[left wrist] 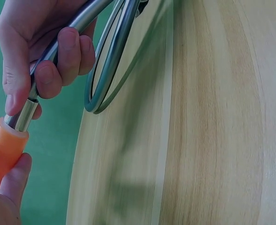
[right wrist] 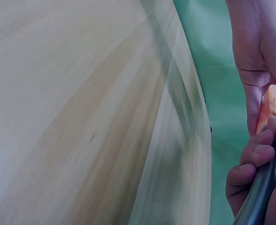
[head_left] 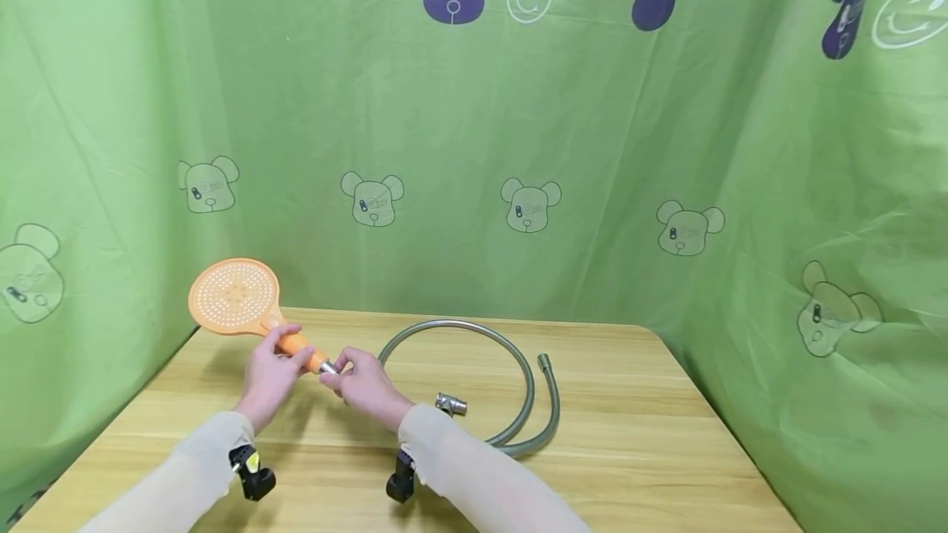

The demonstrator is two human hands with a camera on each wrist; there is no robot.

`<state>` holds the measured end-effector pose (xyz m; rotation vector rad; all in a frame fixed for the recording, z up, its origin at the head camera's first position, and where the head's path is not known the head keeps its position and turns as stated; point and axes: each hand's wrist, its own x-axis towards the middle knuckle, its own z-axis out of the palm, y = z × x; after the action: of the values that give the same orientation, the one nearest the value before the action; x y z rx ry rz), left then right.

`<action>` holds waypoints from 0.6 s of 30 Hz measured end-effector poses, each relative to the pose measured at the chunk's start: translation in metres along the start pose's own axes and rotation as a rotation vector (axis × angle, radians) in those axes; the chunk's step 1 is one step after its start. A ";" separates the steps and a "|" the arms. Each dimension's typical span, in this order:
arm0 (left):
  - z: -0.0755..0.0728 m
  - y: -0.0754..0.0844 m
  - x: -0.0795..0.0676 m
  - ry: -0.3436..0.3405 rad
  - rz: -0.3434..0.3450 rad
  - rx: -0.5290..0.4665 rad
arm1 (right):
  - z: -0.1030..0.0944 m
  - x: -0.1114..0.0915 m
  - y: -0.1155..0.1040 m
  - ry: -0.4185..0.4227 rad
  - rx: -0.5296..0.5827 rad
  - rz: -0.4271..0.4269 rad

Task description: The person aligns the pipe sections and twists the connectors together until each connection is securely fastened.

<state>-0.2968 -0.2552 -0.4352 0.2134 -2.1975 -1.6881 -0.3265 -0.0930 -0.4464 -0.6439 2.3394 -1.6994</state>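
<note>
An orange shower head (head_left: pixel 233 296) with a round, perforated face is held up off the table at the left in the head view. My left hand (head_left: pixel 270 373) grips its handle (head_left: pixel 295 344). At the handle's lower end my right hand (head_left: pixel 366 389) holds the grey metal shower hose (head_left: pixel 527 385) near its end. The left wrist view shows the hose's silver end fitting (left wrist: pixel 27 115) meeting the handle's opening (left wrist: pixel 9 140); how deep it sits is hidden. Thumb and curled fingers of the right hand (right wrist: pixel 255 159) wrap the hose in the right wrist view.
The hose loops over the wooden table (head_left: pixel 629 434), its other end fitting (head_left: pixel 544 362) pointing to the back. A small chrome valve (head_left: pixel 450 404) lies inside the loop. Green printed curtain (head_left: pixel 459 122) hangs behind and on both sides.
</note>
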 end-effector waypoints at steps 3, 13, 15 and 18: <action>0.001 0.001 0.000 -0.005 -0.012 -0.021 | 0.001 0.001 0.000 0.011 0.035 0.017; 0.002 0.002 -0.002 0.006 -0.018 -0.024 | 0.001 0.000 -0.001 -0.004 0.127 0.061; 0.002 0.002 -0.002 0.007 -0.017 -0.027 | 0.000 0.000 -0.001 -0.011 0.135 0.066; 0.003 0.001 -0.003 0.008 -0.018 -0.039 | 0.000 0.000 0.000 -0.018 0.149 0.077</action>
<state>-0.2950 -0.2516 -0.4349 0.2299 -2.1606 -1.7350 -0.3267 -0.0935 -0.4464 -0.5339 2.1707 -1.8039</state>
